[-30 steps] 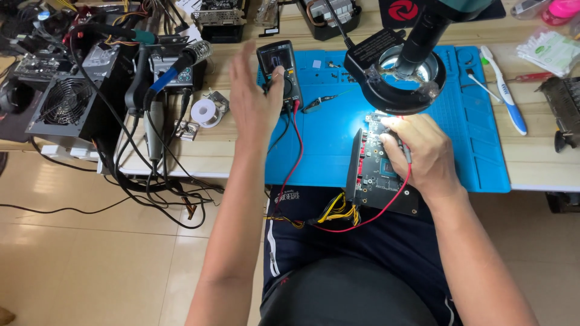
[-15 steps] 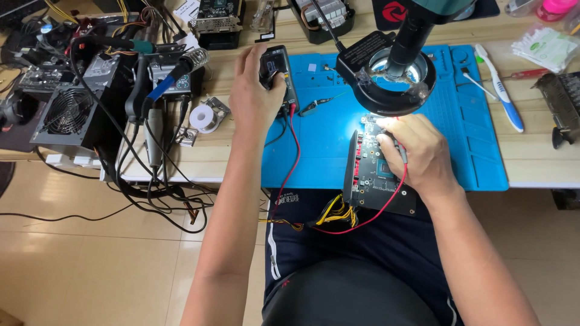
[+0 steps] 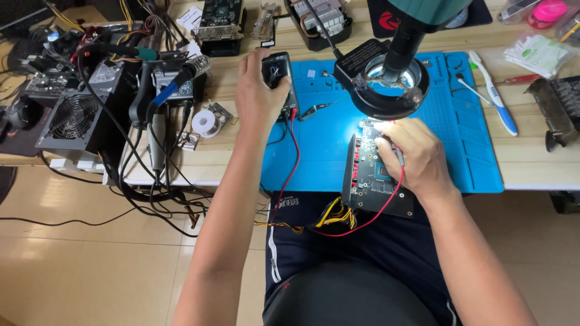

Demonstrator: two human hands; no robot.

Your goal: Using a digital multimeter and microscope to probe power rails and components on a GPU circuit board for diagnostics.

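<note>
1. While the left hand (image 3: 260, 90) lies over the black meter (image 3: 281, 78) at the blue mat's (image 3: 465, 163) far left corner, its fingers curl about the meter's body and dial — a loose hold, thumb side toward the mat.
2. From the meter a red lead (image 3: 290, 175) runs down over the table edge and loops back up to the right hand (image 3: 417, 157).
3. That hand is closed narrow on a probe (image 3: 396, 151), pinched between thumb and fingers, its tip on the dark circuit board (image 3: 371, 178).
4. Lying at the mat's near edge, the board partly overhangs the lap, lit by the ring lamp (image 3: 386, 81) just above.
5. Yellow wires (image 3: 335, 217) hang beneath the board.
6. Left of the mat stand a solder reel (image 3: 205, 122) and a fan unit (image 3: 72, 118) — well apart from both hands.
</note>
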